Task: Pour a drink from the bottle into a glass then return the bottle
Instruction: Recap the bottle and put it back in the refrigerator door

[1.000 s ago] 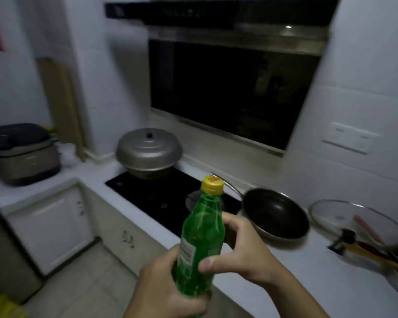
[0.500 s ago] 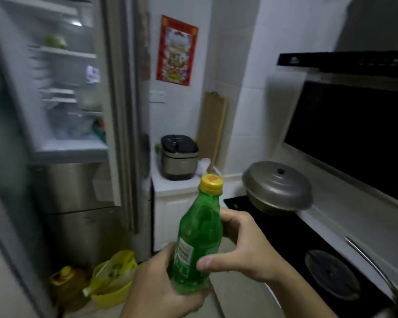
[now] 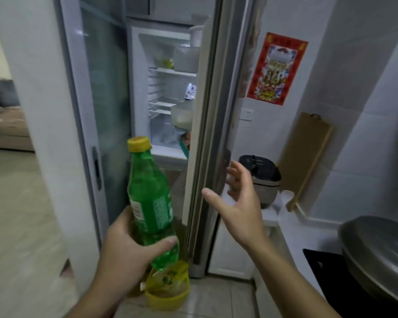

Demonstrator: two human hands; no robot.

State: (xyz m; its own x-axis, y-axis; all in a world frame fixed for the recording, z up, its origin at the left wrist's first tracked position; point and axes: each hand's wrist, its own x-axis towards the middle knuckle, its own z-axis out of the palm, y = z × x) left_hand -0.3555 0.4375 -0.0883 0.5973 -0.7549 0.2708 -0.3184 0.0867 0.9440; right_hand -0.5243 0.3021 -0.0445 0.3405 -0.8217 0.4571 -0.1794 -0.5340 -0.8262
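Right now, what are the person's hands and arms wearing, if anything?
Nothing shows: the left hand and right hand are bare, with no gloves, rings, watch or bands visible. Both forearms are uncovered down to the frame's bottom edge, so no sleeve is in view.

An open fridge (image 3: pixel 168 92) offers bare white shelves (image 3: pixel 163 104) behind its partly swung door (image 3: pixel 205 134) — the door's edge narrows the gap. A yellow bin (image 3: pixel 168 292) sits on the floor below; a rice cooker (image 3: pixel 262 177) crowds the counter just right.
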